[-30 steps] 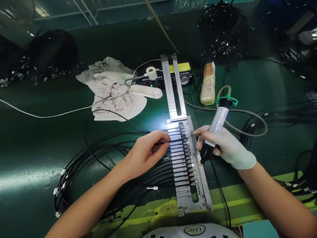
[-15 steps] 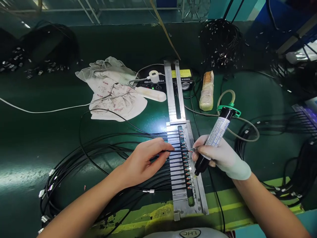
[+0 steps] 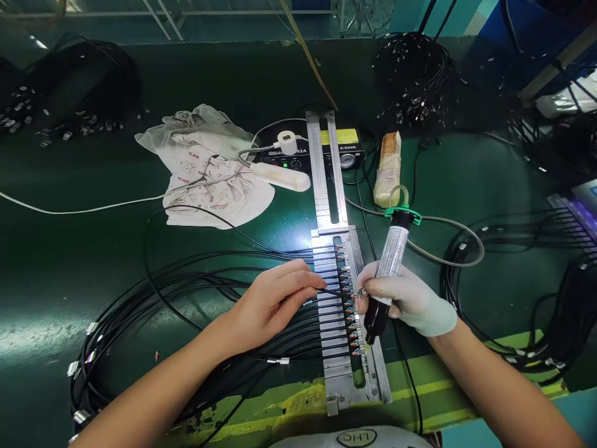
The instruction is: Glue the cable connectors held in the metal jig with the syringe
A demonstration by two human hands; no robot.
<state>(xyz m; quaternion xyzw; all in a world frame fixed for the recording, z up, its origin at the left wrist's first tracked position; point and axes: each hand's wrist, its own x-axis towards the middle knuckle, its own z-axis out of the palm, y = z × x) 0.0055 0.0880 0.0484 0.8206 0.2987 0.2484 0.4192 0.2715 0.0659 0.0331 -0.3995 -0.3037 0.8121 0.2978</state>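
My bare left hand (image 3: pixel 284 298) pinches a thin black cable (image 3: pixel 333 291) between thumb and fingers, over the metal fixture (image 3: pixel 333 370). In my gloved right hand (image 3: pixel 405 298) is a black glue syringe (image 3: pixel 392 255) with a white label and green cap, its tip pointing down close to the fixture's right rail. The thumb and fingertips of that hand also meet at the small metal connector (image 3: pixel 360 292) on the cable's end. Several other black cables lie side by side in the fixture's slots, their connector ends (image 3: pixel 353 326) in a column along the right.
A glue dispenser (image 3: pixel 291 163) with a gauge stands behind the fixture, beside a lit white lamp (image 3: pixel 282 177) and a crumpled cloth (image 3: pixel 209 186). A wrapped block (image 3: pixel 388 171) lies to its right. Cable coils (image 3: pixel 88 348) spread at left; a clear hose (image 3: pixel 459 221) trails from the syringe.
My right hand has shifted slightly left, and the syringe has turned more upright. The held cable's connector end has moved lower and leftward, closer to the slots. My left hand has barely moved.
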